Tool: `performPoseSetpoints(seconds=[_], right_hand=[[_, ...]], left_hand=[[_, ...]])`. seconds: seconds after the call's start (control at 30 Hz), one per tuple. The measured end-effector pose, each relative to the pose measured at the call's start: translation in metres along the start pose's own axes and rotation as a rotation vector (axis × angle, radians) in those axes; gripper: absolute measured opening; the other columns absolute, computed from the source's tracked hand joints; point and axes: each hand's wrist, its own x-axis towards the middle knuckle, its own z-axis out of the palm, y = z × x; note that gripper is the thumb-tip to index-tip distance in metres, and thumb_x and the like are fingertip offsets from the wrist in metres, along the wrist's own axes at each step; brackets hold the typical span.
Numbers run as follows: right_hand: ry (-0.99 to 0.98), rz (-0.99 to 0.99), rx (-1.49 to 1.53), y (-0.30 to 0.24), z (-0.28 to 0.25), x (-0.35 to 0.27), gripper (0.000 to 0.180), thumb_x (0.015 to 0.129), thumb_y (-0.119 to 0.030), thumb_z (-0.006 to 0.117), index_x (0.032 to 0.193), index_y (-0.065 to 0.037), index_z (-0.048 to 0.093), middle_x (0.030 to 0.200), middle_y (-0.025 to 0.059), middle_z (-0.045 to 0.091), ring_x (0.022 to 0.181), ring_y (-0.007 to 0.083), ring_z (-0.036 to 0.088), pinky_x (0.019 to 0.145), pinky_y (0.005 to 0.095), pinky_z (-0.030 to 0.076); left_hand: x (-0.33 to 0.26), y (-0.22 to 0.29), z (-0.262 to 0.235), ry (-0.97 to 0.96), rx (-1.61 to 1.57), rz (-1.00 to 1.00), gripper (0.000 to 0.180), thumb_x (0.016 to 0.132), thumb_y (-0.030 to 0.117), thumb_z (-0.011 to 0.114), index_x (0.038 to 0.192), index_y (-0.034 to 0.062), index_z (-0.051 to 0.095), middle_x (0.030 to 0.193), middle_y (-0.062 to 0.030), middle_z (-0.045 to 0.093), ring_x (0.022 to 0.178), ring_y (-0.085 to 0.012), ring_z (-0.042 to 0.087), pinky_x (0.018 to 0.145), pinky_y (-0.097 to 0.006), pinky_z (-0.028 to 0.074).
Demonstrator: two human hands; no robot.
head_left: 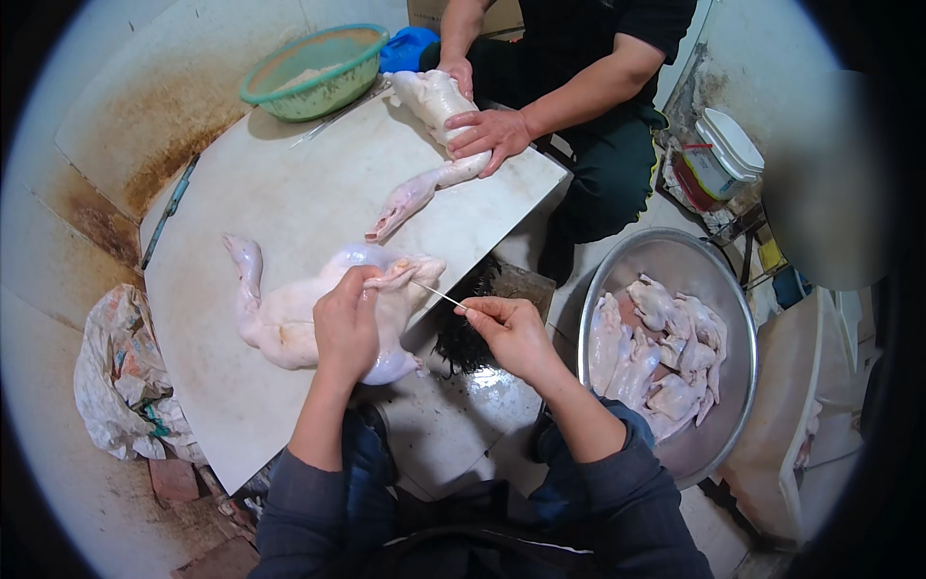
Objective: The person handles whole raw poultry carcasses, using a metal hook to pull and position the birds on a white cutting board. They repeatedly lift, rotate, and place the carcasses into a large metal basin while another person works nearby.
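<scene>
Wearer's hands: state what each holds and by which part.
Left hand: plucked bird, by the end opposite its neck. Right hand: thin pale stick, by its end away from the bird.

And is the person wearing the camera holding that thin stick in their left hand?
No, the right hand pinches the thin stick, while the left hand grips the plucked bird.

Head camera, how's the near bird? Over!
Left hand gripping pale plucked bird. Right hand pinching thin pale stick. Bird lying on white angular tabletop. Co-worker's hands on another pale bird.
</scene>
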Motion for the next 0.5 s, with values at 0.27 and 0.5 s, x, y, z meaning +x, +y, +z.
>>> performPoseSetpoints(seconds=[0.27,0.5], right_hand=[[-0.032,-0.155,0.301,0.005,0.024,0.013,0.023,0.1,-0.009,0.064,0.117,0.003,0.072,0.103,0.0066,0.077,0.091,0.0062,0.063,0.081,0.0236,0.051],[-0.356,-0.357,-0.239,-0.019,-0.021,0.0,0.019,0.096,-0.014,0.067,0.109,-0.003,0.076,0.094,0.0141,0.077,0.079,0.0215,0.072,0.074,0.0312,0.055]], left_hand=[[-0.01,0.008,-0.005,-0.292,-0.161,0.144,0.025,0.089,0.007,0.057,0.109,0.0035,0.07,0.098,-0.0192,0.072,0.092,-0.0356,0.07,0.084,-0.037,0.055],[0.016,-0.002,-0.034,-0.463,-0.256,-0.001,0.023,0.087,0.009,0.063,0.106,0.0017,0.074,0.09,-0.0157,0.074,0.082,-0.0237,0.07,0.078,-0.032,0.054]])
